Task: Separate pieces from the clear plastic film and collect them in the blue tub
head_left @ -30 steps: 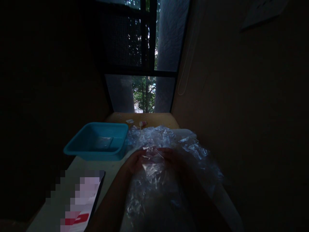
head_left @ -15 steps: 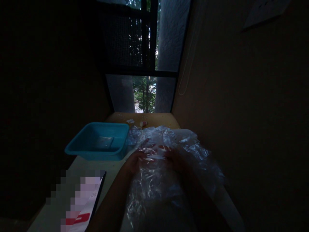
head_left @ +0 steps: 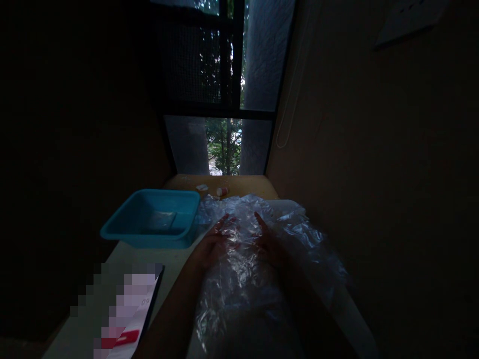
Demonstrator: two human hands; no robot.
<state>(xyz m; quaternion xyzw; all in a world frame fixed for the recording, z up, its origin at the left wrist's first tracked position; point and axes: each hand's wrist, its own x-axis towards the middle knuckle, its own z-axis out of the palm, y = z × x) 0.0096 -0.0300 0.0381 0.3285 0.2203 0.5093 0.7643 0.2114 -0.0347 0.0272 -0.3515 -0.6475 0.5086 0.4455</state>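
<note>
A crumpled sheet of clear plastic film (head_left: 243,269) spreads across the table between my forearms and beyond my hands. My left hand (head_left: 211,247) grips its left side, with the index finger stretched forward and other fingers showing dimly through the film. On the opposite side my right hand (head_left: 271,247) has hold of the film too, its index finger pointing up and away. The two hands are a short gap apart. Dim light and glare hide the thumbs and the exact grip.
A light blue plastic basin (head_left: 179,240) with a flat clear packet (head_left: 160,220) inside stands at the left. Nearer me lies a partly blurred flat screen or sheet (head_left: 138,319). A small cup-like item (head_left: 222,192) lies on the sill (head_left: 254,184). Walls rise on both sides.
My fingers have shifted on the film: both index fingers now reach forward, and the hands sit slightly further apart. The film between them has changed its creases.
</note>
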